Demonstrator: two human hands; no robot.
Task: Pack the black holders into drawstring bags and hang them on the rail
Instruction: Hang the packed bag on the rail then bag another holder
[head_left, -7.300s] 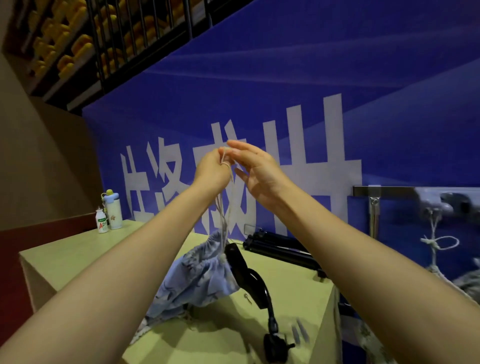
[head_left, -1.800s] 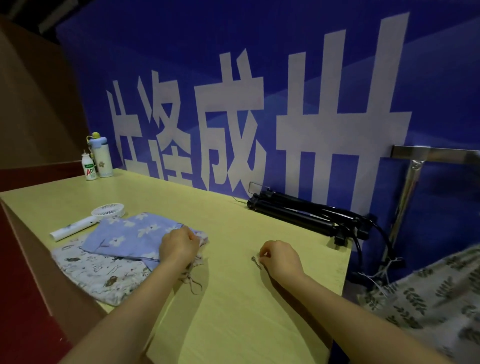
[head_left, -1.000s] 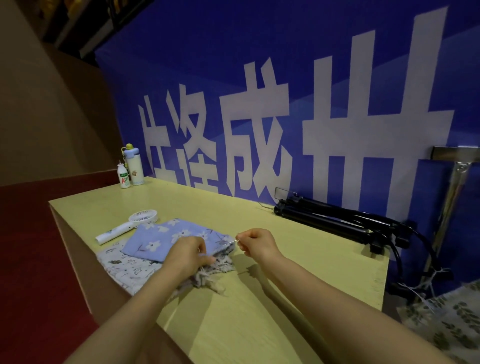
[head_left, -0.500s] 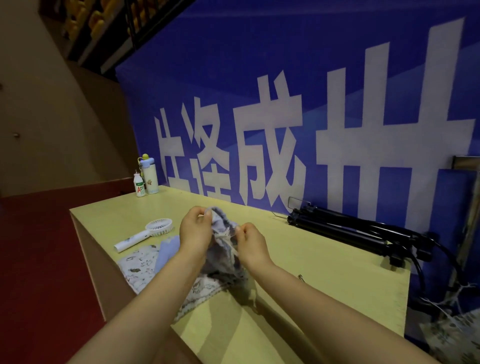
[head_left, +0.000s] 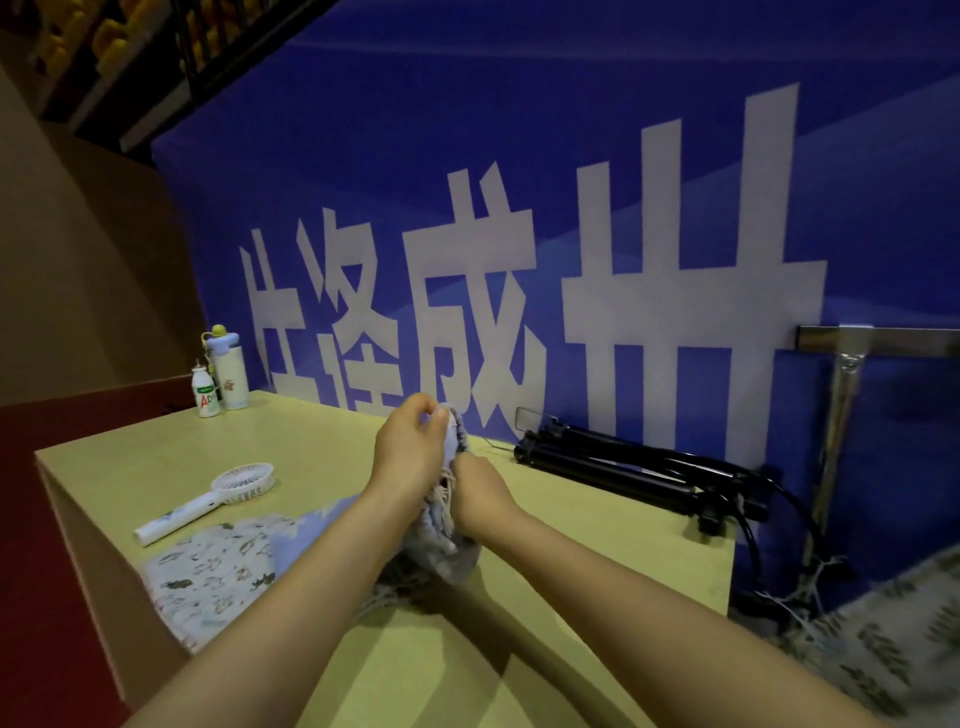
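Observation:
My left hand (head_left: 410, 449) pinches the gathered mouth of a light blue floral drawstring bag (head_left: 451, 540) and lifts it off the yellow table (head_left: 322, 457). My right hand (head_left: 480, 496) grips the bag's cord just below, close against the left hand. Black holders (head_left: 639, 475) lie along the table's back edge, below the blue wall. The metal rail (head_left: 883, 340) runs at the right, with a filled leaf-print bag (head_left: 878, 639) hanging under it.
A second, white patterned bag (head_left: 208, 577) lies flat at the table's front left. A white hand fan (head_left: 208, 501) lies beside it. Two bottles (head_left: 221, 379) stand at the far left corner. The rail's upright post (head_left: 836, 441) stands just right of the table.
Both hands have raised the blue bag's mouth a little higher and drawn closer together. The view has shifted so the rail and hanging bag show at the right.

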